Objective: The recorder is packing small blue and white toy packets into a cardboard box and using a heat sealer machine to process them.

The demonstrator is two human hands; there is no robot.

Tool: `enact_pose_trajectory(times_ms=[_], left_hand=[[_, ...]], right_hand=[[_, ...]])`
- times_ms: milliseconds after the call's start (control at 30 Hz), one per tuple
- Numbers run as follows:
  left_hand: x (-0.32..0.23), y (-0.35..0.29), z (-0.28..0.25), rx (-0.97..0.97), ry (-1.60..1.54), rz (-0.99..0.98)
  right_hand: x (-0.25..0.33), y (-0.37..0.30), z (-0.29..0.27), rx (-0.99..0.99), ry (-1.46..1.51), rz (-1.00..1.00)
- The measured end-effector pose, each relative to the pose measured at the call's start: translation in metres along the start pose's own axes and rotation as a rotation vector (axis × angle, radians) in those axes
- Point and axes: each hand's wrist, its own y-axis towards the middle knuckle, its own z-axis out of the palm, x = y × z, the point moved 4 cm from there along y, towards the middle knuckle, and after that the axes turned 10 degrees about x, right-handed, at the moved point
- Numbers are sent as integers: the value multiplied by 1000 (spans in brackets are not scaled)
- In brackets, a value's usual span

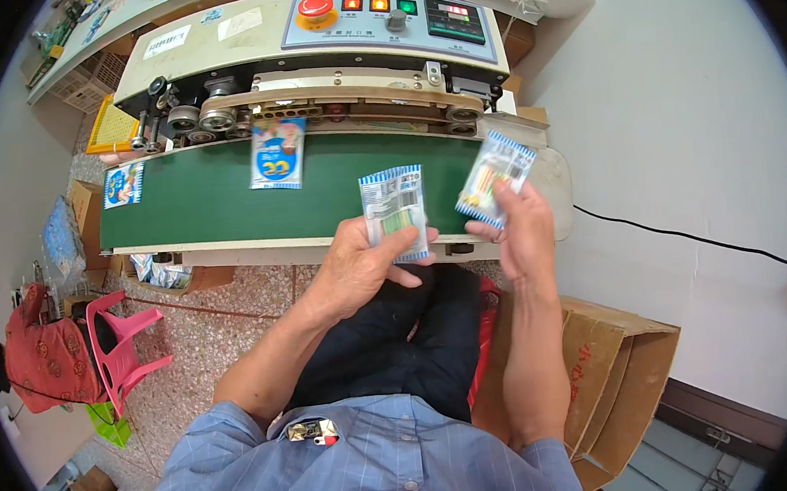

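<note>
My left hand pinches a small blue-and-white packet, its striped top edge pointing up, over the front edge of the green conveyor belt. To the right, my right hand grips a second packet, tilted, above the belt's right end. Both show a clear window with coloured contents. Another packet lies farther left on the belt, its upper edge at the rollers of the band sealing machine. One more packet rests at the belt's left end.
A control panel with a red knob tops the machine. A cardboard box stands by my right side, and a box of packets sits below the belt. A pink plastic chair is at left; a black cable hangs along the right wall.
</note>
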Motion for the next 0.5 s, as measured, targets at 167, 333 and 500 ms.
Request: enact_pose_trajectory(times_ms=[167, 333, 500], left_hand=[[-10, -8, -1, 40, -10, -164], [-2, -4, -1, 51, 23, -178], [1, 0, 1, 62, 23, -186]], right_hand=[[1, 38, -14, 15, -44, 48], [-10, 62, 9, 145, -34, 113], [-7, 35, 33, 84, -62, 84]])
